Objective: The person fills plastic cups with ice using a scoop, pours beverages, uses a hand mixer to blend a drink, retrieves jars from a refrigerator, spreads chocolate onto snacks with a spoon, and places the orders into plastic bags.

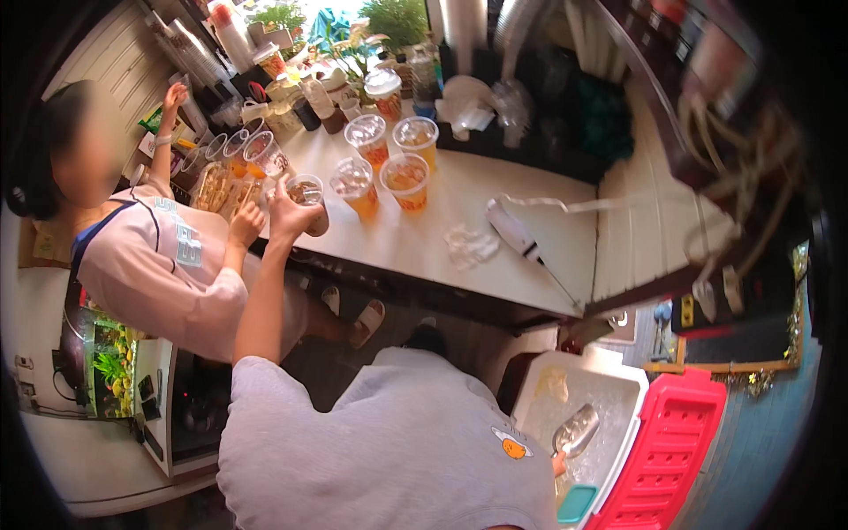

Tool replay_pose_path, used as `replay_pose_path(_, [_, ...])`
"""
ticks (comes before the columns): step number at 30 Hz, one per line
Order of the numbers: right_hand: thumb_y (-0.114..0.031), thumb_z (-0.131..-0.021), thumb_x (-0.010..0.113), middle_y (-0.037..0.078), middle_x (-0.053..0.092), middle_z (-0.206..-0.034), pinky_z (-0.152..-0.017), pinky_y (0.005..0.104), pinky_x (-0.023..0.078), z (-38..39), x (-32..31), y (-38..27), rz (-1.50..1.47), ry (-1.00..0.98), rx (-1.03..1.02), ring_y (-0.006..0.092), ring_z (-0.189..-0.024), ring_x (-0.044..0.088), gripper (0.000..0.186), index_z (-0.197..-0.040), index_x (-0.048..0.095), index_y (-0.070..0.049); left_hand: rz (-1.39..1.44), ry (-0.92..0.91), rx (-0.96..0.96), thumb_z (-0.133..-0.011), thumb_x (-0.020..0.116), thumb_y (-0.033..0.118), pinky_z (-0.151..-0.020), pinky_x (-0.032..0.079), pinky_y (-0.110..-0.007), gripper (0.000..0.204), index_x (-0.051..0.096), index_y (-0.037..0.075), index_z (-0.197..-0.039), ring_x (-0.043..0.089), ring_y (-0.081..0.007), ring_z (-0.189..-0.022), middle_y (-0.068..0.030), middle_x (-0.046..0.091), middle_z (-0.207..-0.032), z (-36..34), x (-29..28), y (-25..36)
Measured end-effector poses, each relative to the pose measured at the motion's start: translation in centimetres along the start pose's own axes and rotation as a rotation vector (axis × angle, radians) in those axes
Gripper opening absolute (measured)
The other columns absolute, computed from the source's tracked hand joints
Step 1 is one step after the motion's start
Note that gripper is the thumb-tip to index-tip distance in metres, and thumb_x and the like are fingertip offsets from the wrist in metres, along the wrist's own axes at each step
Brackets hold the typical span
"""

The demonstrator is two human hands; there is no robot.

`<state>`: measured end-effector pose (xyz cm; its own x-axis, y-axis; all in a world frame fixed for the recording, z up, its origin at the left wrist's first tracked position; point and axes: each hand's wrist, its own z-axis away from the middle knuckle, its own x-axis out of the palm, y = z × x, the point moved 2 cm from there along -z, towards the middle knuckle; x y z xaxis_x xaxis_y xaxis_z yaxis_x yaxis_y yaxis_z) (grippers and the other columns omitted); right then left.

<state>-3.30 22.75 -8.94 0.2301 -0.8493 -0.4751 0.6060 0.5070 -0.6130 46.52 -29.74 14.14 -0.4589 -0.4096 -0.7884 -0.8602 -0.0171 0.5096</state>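
Note:
My left hand (290, 215) is closed around a clear plastic cup (314, 221) with a brownish drink, held at the counter's front edge. My right hand (559, 463) reaches into a white ice cooler (528, 415) at the lower right; most of it is hidden by my grey shirt. Its visible fingers are at the handle end of a metal ice scoop (579, 428), which lies over the ice. Beyond my left hand, several clear cups stand on the counter, among them an orange drink cup (408, 185) and another (355, 187) beside it.
A white corded device (512, 228) with a thin metal rod lies on the white counter (548, 199) beside a crumpled white cloth (471, 246). A co-worker (168, 256) stands close on my left, near more filled cups (263, 152). The cooler's red lid (662, 450) hangs open.

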Motion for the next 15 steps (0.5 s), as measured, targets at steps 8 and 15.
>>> replay_pose_path(8, [-0.045,-0.077,0.05,0.0,0.038,-0.048,-0.031,0.0262,0.021,-5.1,2.1,5.5,-0.184,0.151,0.327,0.0125,-0.033,0.032,0.041,-0.06,0.036,-0.011,0.082,-0.103,-0.143,-0.039,0.078,0.035,-0.09,0.043,-0.036,0.099,0.041,-0.001,-0.123,0.051,-0.0319,-0.103,-0.024,0.05,-0.111,-15.4,8.5,-7.1])
replay_pose_path(15, [-0.045,-0.076,0.05,0.001,0.039,-0.051,-0.034,0.027,0.022,-3.7,2.5,8.4,-0.229,0.204,0.262,0.0126,-0.035,0.031,0.038,-0.067,0.037,-0.011,0.027,-0.093,-0.026,-0.041,0.084,0.045,-0.099,0.03,-0.044,0.109,0.034,0.001,-0.127,0.032,-0.0379,-0.119,-0.023,0.031,-0.128,-17.0,9.9,-5.7])
